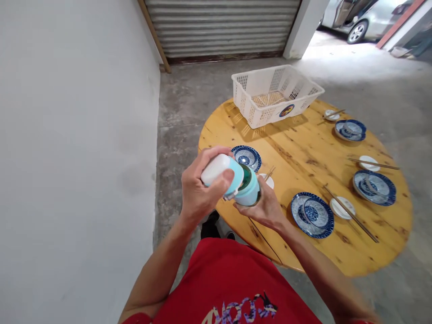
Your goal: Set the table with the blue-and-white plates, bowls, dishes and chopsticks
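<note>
Above the table's near left edge I hold a light-blue bottle [248, 194] with a white and light-blue lid [216, 168]. My left hand [199, 184] is wrapped round the lid, thumb across its side. My right hand [265, 207] grips the bottle's body, whose lower part is hidden by the fingers. Lid and body sit at an angle to each other, and a dark green opening shows between them. Just beyond my hands, a blue-and-white bowl on a plate [246, 157] is partly covered by them. A small white dish [268, 181] with chopsticks lies beside it.
On the round wooden table [286, 157] stand a white plastic basket [266, 114], more blue-patterned plates with bowls [312, 215], and small white dishes [342, 208] with chopsticks [354, 218]. A white wall [84, 135] rises at my left; a metal shutter [222, 27] is behind.
</note>
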A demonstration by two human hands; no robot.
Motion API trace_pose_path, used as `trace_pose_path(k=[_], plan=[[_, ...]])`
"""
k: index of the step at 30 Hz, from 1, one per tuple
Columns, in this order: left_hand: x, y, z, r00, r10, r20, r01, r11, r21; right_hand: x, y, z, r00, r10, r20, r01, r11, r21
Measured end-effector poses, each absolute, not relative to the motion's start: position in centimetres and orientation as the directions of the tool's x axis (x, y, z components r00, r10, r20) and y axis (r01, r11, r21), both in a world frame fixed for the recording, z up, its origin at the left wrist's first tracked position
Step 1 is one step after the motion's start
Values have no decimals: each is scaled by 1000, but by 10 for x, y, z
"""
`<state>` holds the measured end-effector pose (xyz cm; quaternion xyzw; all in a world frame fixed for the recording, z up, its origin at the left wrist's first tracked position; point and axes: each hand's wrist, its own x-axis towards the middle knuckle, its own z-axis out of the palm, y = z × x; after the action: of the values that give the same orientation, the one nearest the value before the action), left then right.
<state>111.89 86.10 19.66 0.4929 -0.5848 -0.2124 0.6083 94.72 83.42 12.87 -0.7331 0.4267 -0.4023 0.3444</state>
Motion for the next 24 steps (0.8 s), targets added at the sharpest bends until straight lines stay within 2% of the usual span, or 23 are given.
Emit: trace_pose_path(k=[3,6,13,19,24], plan=[[1115,862,200,104,-773,626,-520,495,696,952,836,129,333,-892,305,-304,-407,-861],[1114,858,202,7,-775,632,-610,498,616,953,837,126,358,-886,295,-282,-404,-870],[1119,842,204,-38,-862,506,-590,428,684,948,838,125,364,-898,247,-301,-364,-881],[1106,843,197,-43,-821,570,-662,451,599,950,838,112,316,-926,208,-276,-299,-913],[1108,842,192,-2,-831,556,-596,447,667,948,841,115,336,-932,138,-314,-249,-916]])
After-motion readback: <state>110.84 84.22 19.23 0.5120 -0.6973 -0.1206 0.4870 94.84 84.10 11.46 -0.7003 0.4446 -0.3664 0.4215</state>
